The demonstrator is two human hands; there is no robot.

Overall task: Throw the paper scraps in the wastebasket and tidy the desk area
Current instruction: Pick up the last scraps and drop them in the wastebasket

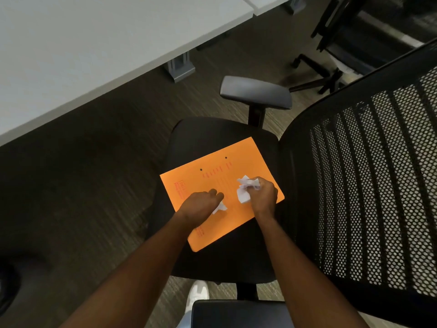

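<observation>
An orange folder [212, 176] lies on the black seat of an office chair [212, 133]. My right hand [263, 196] rests over the folder's right part, shut on a bunch of crumpled white paper scraps [246, 188]. My left hand [201, 205] hovers over the folder's middle with fingers curled on a small white paper scrap [220, 207] that peeks out under the fingertips. No wastebasket is in view.
The chair's mesh back [378, 185] rises at right, with armrests at top [255, 92] and bottom [238, 313]. A white desk [82, 43] fills the upper left. Another chair's base [326, 74] stands at top right. My white shoe [197, 294] is on the dark carpet.
</observation>
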